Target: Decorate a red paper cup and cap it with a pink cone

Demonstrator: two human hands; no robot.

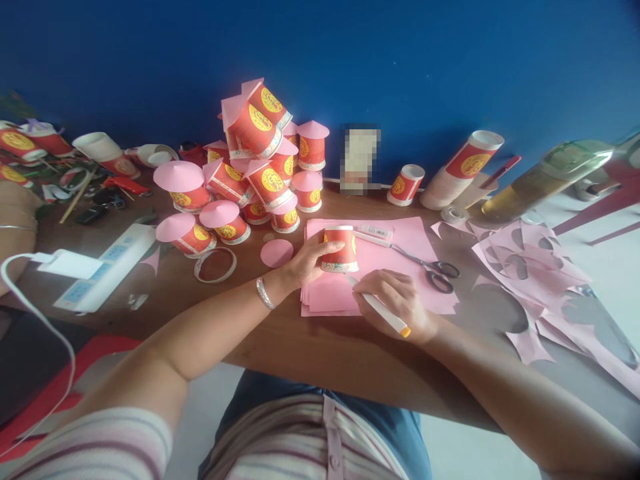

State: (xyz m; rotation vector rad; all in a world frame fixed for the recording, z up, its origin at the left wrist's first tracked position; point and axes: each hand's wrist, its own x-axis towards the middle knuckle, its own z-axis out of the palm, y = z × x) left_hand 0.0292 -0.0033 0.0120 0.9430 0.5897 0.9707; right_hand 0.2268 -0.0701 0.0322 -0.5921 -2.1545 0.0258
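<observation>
On pink paper stack (380, 293): left hand (305, 263) clamps upturned red paper cup (340, 248); right hand (397, 300) grips white pen (380, 308) (tip at cup base), scissors (433, 270) just right.

- A cup (340, 248) stands on a stack of sheets (330, 297) at the middle of the table (300, 347), with the left hand (305, 261) around its left side.
- The right hand (397, 300) holds a pen (380, 310) just in front of the cup, tip at its base.
- The scissors (430, 270) lie on the sheets, right of the cup.
- A heap of cups (255, 160) sits behind and to the left, with a paper disc (277, 253) and a tape ring (215, 265) before it.
- A power strip (107, 265) lies far left, and paper scraps (530, 267) far right.
</observation>
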